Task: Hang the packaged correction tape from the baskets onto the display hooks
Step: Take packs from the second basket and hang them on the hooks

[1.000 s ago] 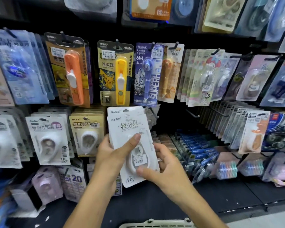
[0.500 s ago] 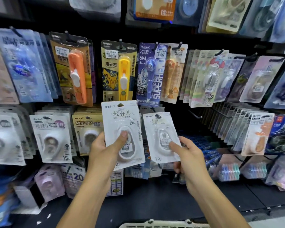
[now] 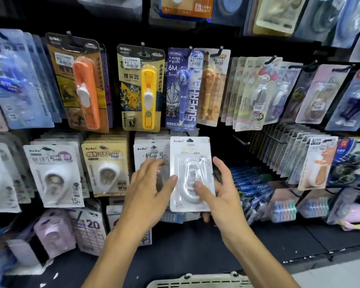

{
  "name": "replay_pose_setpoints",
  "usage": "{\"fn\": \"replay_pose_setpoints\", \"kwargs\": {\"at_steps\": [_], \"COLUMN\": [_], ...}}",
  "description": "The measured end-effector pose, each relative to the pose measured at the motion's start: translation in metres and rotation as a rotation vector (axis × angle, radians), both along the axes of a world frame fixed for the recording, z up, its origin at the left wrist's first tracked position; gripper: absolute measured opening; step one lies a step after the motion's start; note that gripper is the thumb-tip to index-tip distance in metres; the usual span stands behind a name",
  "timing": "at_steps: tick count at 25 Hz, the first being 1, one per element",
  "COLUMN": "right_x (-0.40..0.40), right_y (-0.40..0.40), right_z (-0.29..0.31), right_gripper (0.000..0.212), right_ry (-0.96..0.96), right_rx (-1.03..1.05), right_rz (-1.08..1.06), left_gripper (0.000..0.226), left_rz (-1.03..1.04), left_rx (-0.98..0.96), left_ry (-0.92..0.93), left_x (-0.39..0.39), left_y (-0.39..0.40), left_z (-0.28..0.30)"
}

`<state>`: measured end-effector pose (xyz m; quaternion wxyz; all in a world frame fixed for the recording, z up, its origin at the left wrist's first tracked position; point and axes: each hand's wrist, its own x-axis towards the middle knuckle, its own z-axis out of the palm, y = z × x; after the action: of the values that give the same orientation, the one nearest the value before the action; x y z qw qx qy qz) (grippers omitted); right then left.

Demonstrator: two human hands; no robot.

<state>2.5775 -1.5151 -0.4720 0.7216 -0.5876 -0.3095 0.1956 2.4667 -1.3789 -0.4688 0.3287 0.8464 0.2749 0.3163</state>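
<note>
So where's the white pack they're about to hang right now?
The white correction tape pack is centre frame, held upright in the right hand, just right of the hung white packs and below the blue superhero pack.

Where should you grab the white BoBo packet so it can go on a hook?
Probably by its lower half, as the right hand does now on the white BoBo correction tape pack: thumb on the front blister, fingers behind. It is a flat upright card, and this leaves the hang hole at the top free.
</note>
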Motion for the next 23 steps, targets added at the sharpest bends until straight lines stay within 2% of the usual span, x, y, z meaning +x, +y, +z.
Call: {"fn": "replay_pose_setpoints", "kwargs": {"at_steps": [2,5,7,11,16,23], "right_x": [0.009,0.015,0.016,0.02,0.013,0.037], "right_y": [-0.014,-0.028,-0.027,-0.025,-0.052,-0.002], "right_z": [-0.007,-0.016,-0.014,-0.003,-0.011,-0.004], "right_gripper": [0.038,0.027,0.026,0.023,0.029,0.023], "right_ry": [-0.03,-0.039,-0.009,-0.106,-0.089,-0.142], "right_rx": [-0.076,-0.138,-0.135,-0.164,-0.031,-0.195], "right_rz": [-0.104,-0.205,-0.238,-0.17,-0.113,-0.197], "left_gripper": [0.057,0.058,0.06,0.069,0.077,0.081], "left_rz": [0.011,-0.001,0.008,0.017,0.019,-0.003], "left_rx": [0.114,0.118,0.155,0.184,0.194,0.179], "left_ry": [0.101,0.177,0.249,0.325,0.385,0.435], "left_x": [-0.002,0.001,0.003,0.006,0.007,0.01], "left_y": [0.007,0.009,0.007,0.008,0.013,0.012], "left_z": [-0.004,-0.01,-0.012,-0.018,-0.017,-0.019]}}
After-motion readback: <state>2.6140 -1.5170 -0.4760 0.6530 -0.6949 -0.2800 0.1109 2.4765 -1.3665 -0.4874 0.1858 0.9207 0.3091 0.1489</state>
